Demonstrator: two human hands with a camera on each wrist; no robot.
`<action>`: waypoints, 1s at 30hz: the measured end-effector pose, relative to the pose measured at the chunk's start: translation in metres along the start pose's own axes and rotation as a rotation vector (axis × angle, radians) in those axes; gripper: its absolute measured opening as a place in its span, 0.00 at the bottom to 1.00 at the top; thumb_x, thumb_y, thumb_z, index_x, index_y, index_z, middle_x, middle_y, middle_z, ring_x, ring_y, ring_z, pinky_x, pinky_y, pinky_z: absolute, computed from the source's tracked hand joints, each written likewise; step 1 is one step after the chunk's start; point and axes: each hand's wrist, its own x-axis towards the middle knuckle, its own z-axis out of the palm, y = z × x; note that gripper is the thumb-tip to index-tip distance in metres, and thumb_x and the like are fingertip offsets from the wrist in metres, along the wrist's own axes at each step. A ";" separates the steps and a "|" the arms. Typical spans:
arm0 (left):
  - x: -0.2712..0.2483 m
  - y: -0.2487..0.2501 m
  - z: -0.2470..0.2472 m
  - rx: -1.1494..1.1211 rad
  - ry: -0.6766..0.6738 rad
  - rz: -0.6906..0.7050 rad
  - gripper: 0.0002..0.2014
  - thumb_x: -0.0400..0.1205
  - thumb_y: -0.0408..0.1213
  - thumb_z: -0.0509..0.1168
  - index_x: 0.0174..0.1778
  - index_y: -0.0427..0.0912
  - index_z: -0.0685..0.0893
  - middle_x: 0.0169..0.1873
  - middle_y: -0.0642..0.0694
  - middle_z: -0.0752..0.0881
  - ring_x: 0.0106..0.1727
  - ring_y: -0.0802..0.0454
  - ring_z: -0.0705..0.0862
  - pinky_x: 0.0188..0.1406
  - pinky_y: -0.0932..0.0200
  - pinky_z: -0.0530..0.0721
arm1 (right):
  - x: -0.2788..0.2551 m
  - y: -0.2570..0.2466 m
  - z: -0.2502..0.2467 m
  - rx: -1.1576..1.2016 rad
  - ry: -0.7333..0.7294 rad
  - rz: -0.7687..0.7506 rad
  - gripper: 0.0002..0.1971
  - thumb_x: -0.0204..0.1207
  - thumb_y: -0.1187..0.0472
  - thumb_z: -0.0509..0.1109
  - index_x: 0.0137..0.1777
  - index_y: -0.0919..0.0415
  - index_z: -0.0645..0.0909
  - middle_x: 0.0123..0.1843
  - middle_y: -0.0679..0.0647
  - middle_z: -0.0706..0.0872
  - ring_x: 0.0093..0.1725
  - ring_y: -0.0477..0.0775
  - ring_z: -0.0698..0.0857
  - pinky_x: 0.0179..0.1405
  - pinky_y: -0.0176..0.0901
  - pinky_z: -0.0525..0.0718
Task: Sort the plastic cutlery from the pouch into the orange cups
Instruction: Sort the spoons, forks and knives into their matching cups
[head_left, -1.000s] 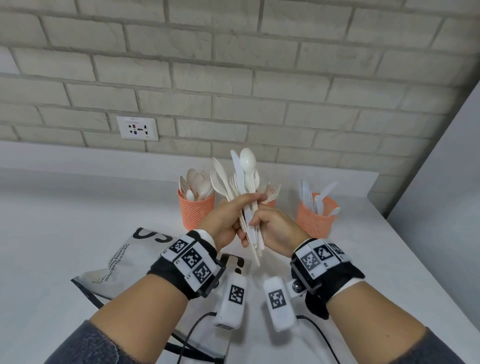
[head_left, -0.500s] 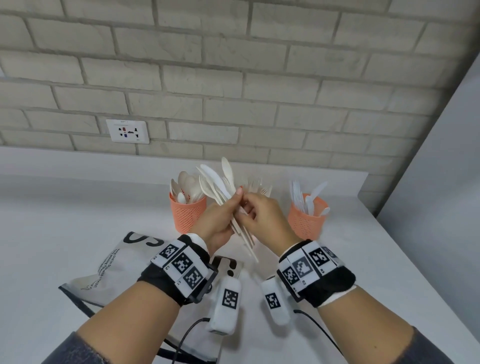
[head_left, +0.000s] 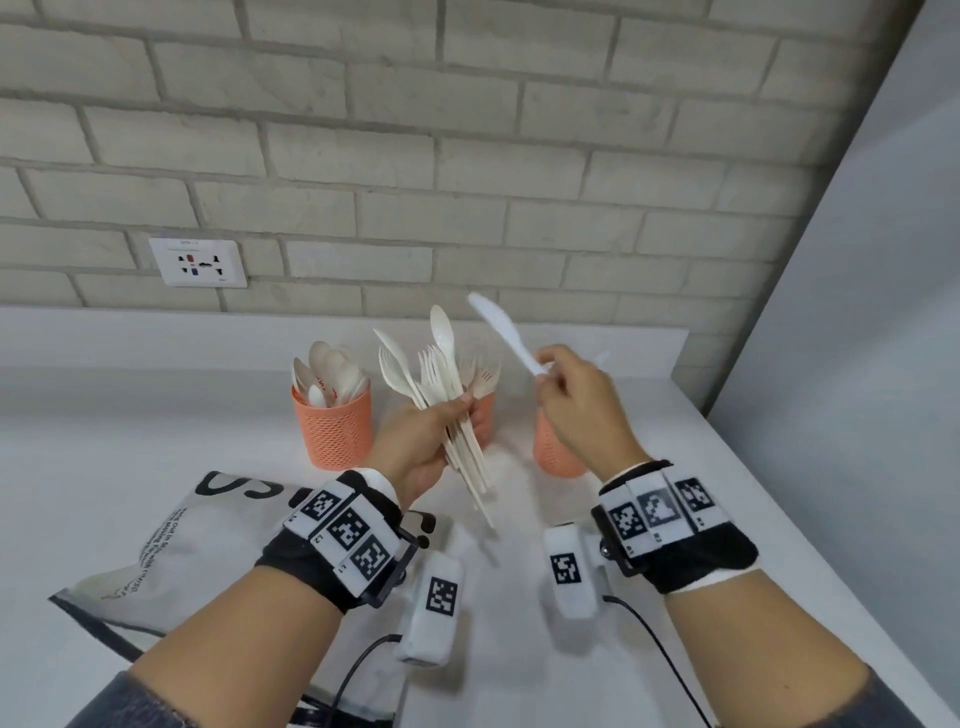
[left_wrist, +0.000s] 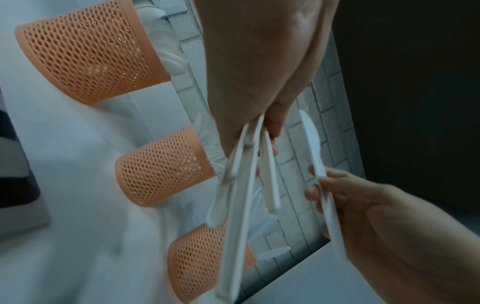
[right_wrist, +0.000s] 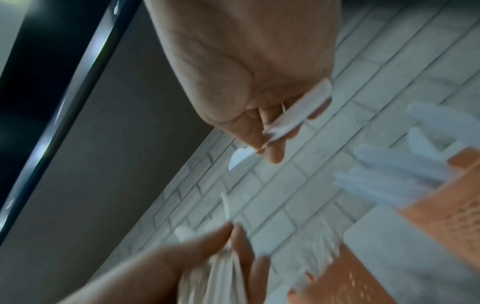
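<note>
My left hand (head_left: 431, 441) grips a fanned bundle of white plastic cutlery (head_left: 447, 395), forks and spoons, held upright above the counter; its handles (left_wrist: 241, 195) show in the left wrist view. My right hand (head_left: 571, 395) pinches a single white knife (head_left: 501, 330) by the handle, blade pointing up and left, above the right orange cup (head_left: 553, 452). The knife (right_wrist: 293, 121) is also seen in the right wrist view. The left orange cup (head_left: 335, 428) holds spoons. The middle orange cup (head_left: 485, 410) with forks is mostly hidden behind my left hand.
The printed pouch (head_left: 171, 551) lies flat on the white counter (head_left: 130, 441) at the near left, under my left forearm. A brick wall with a socket (head_left: 197, 262) closes the back. A grey panel (head_left: 857, 364) bounds the right side.
My right hand has pulled one knife out of the bundle and carried it to the right, over the right cup. The left hand keeps the rest of the cutlery.
</note>
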 end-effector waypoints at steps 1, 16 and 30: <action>0.001 -0.001 0.001 -0.006 -0.008 -0.004 0.07 0.83 0.27 0.60 0.41 0.35 0.81 0.22 0.47 0.81 0.26 0.54 0.82 0.40 0.53 0.87 | 0.003 0.006 -0.009 0.011 0.070 0.024 0.10 0.77 0.65 0.61 0.54 0.54 0.79 0.44 0.62 0.84 0.37 0.53 0.80 0.29 0.30 0.70; 0.010 -0.012 0.012 0.032 -0.118 -0.011 0.10 0.80 0.24 0.63 0.57 0.33 0.78 0.30 0.45 0.84 0.31 0.53 0.87 0.37 0.52 0.90 | 0.041 0.099 -0.021 -0.070 0.101 0.280 0.06 0.70 0.69 0.71 0.33 0.62 0.79 0.34 0.56 0.82 0.39 0.55 0.80 0.39 0.38 0.74; 0.012 -0.009 0.005 -0.014 -0.151 -0.026 0.10 0.81 0.26 0.63 0.57 0.33 0.77 0.35 0.44 0.84 0.35 0.52 0.86 0.36 0.54 0.87 | 0.064 0.068 -0.038 -0.278 -0.002 0.244 0.26 0.71 0.73 0.61 0.72 0.63 0.72 0.64 0.64 0.75 0.67 0.64 0.70 0.67 0.49 0.70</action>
